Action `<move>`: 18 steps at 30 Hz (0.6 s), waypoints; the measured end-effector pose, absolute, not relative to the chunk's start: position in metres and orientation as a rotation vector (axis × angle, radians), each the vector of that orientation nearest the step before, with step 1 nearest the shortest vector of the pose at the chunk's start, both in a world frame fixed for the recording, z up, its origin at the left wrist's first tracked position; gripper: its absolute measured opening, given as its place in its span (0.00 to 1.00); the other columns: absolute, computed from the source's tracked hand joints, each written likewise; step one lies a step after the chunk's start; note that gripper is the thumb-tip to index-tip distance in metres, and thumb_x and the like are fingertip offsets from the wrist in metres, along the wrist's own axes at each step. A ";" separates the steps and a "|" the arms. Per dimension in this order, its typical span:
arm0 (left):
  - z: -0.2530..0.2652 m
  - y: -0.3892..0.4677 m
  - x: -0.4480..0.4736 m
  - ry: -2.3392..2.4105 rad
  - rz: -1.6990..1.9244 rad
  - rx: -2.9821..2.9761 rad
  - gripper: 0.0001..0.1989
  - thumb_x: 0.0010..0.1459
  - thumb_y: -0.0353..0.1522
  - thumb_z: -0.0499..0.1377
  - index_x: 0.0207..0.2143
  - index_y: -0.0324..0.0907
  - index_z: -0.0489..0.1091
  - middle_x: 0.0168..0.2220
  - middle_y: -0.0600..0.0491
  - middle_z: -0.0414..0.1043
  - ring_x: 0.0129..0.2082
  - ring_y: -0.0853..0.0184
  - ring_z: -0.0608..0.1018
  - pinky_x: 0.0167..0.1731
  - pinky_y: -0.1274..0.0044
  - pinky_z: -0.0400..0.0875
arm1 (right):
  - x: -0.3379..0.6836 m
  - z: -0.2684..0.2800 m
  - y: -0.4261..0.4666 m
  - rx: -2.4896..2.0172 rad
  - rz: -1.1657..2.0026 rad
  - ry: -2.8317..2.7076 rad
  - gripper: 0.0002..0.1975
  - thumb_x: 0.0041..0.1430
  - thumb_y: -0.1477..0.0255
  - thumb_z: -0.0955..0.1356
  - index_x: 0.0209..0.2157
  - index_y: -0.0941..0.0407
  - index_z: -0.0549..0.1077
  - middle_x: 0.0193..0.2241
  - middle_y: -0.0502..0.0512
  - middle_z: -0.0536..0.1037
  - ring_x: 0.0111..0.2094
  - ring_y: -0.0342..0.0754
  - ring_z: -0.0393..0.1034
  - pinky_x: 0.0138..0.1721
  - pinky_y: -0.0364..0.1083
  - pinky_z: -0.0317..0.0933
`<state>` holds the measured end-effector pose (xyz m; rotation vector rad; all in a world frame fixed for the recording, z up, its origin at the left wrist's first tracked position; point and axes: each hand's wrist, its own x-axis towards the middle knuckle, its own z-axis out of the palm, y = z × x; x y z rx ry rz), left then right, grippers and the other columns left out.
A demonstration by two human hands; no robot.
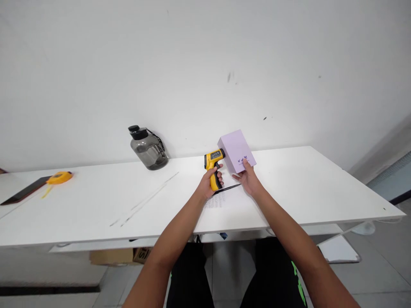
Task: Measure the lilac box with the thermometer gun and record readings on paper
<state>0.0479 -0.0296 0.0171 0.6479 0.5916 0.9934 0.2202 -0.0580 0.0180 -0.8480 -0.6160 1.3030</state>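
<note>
Yellow-and-black handheld thermometer gun (214, 164) sits at centre frame, gripped by its handle in the left hand (210, 183), fingers clenched around it, nose touching or just beside a lilac box (236, 150). The right hand (248, 179) grasps the box's lower edge, holding it tilted above the white desk (96, 205). Left of centre stands a smoky grey water jug (147, 147); a yellow tape measure (59, 177) lies at far left.
</note>
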 end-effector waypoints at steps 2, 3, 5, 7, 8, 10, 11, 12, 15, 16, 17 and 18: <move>0.018 -0.030 0.048 0.587 0.992 0.649 0.19 0.52 0.35 0.67 0.46 0.39 0.72 0.22 0.61 0.65 0.19 0.73 0.69 0.21 0.79 0.69 | 0.220 0.019 -0.059 -0.850 1.310 -0.622 0.37 0.40 0.42 0.76 0.50 0.41 0.66 0.51 0.48 0.78 0.46 0.51 0.74 0.43 0.50 0.70; 0.018 -0.031 0.048 0.584 0.992 0.648 0.19 0.52 0.35 0.67 0.46 0.39 0.72 0.22 0.61 0.65 0.19 0.73 0.70 0.21 0.79 0.69 | 0.220 0.020 -0.059 -0.851 1.311 -0.627 0.38 0.40 0.43 0.76 0.50 0.41 0.67 0.51 0.48 0.78 0.46 0.51 0.74 0.43 0.50 0.70; 0.019 -0.032 0.048 0.577 0.995 0.648 0.18 0.53 0.35 0.67 0.45 0.39 0.72 0.21 0.61 0.65 0.19 0.73 0.70 0.21 0.79 0.69 | 0.220 0.020 -0.060 -0.853 1.309 -0.641 0.38 0.38 0.43 0.77 0.49 0.41 0.66 0.51 0.47 0.77 0.46 0.51 0.74 0.42 0.50 0.70; 0.020 -0.032 0.047 0.564 1.001 0.650 0.18 0.53 0.35 0.67 0.45 0.40 0.72 0.21 0.61 0.65 0.19 0.73 0.70 0.21 0.79 0.68 | 0.221 0.020 -0.060 -0.853 1.298 -0.661 0.38 0.39 0.44 0.78 0.49 0.41 0.66 0.53 0.47 0.77 0.47 0.52 0.73 0.42 0.49 0.70; 0.020 -0.032 0.047 0.556 1.003 0.653 0.18 0.53 0.35 0.67 0.45 0.39 0.72 0.21 0.61 0.66 0.19 0.73 0.70 0.21 0.79 0.68 | 0.221 0.020 -0.060 -0.851 1.292 -0.672 0.38 0.39 0.44 0.78 0.49 0.41 0.66 0.53 0.47 0.76 0.48 0.52 0.73 0.42 0.49 0.70; 0.020 -0.032 0.047 0.544 1.004 0.658 0.18 0.53 0.35 0.67 0.45 0.39 0.72 0.21 0.61 0.66 0.19 0.73 0.70 0.21 0.79 0.68 | 0.222 0.021 -0.060 -0.853 1.282 -0.688 0.38 0.38 0.44 0.78 0.49 0.41 0.65 0.54 0.48 0.75 0.49 0.52 0.73 0.42 0.49 0.70; 0.020 -0.032 0.047 0.540 1.002 0.659 0.18 0.53 0.35 0.67 0.46 0.39 0.72 0.21 0.61 0.66 0.19 0.73 0.70 0.21 0.79 0.69 | 0.223 0.021 -0.060 -0.859 1.275 -0.692 0.39 0.38 0.44 0.78 0.49 0.42 0.65 0.54 0.48 0.75 0.49 0.52 0.73 0.42 0.49 0.70; 0.019 -0.031 0.048 0.539 1.000 0.658 0.18 0.53 0.35 0.67 0.46 0.39 0.72 0.21 0.61 0.66 0.19 0.73 0.70 0.21 0.79 0.69 | 0.224 0.022 -0.060 -0.868 1.267 -0.694 0.39 0.37 0.44 0.78 0.49 0.42 0.65 0.54 0.48 0.75 0.50 0.52 0.73 0.43 0.49 0.70; 0.019 -0.031 0.048 0.541 0.999 0.651 0.18 0.53 0.35 0.67 0.46 0.39 0.72 0.21 0.61 0.66 0.19 0.73 0.70 0.21 0.79 0.69 | 0.225 0.023 -0.061 -0.888 1.253 -0.695 0.39 0.37 0.45 0.78 0.48 0.42 0.65 0.54 0.48 0.75 0.50 0.52 0.72 0.42 0.49 0.69; 0.019 -0.031 0.048 0.542 1.002 0.650 0.18 0.53 0.35 0.67 0.46 0.39 0.72 0.21 0.61 0.66 0.19 0.73 0.70 0.21 0.78 0.69 | 0.225 0.023 -0.061 -0.890 1.254 -0.694 0.38 0.37 0.45 0.78 0.48 0.42 0.65 0.53 0.48 0.75 0.49 0.51 0.73 0.42 0.49 0.70; 0.019 -0.031 0.049 0.544 1.004 0.649 0.18 0.53 0.35 0.66 0.46 0.39 0.72 0.21 0.61 0.66 0.19 0.73 0.70 0.21 0.78 0.69 | 0.225 0.023 -0.061 -0.890 1.258 -0.691 0.38 0.38 0.46 0.78 0.48 0.42 0.65 0.53 0.48 0.76 0.49 0.51 0.73 0.42 0.49 0.70; 0.019 -0.031 0.049 0.545 1.006 0.650 0.18 0.53 0.35 0.66 0.46 0.39 0.72 0.21 0.61 0.66 0.19 0.73 0.70 0.21 0.78 0.69 | 0.225 0.022 -0.060 -0.890 1.264 -0.685 0.37 0.38 0.46 0.78 0.48 0.42 0.66 0.52 0.48 0.76 0.48 0.51 0.73 0.42 0.49 0.70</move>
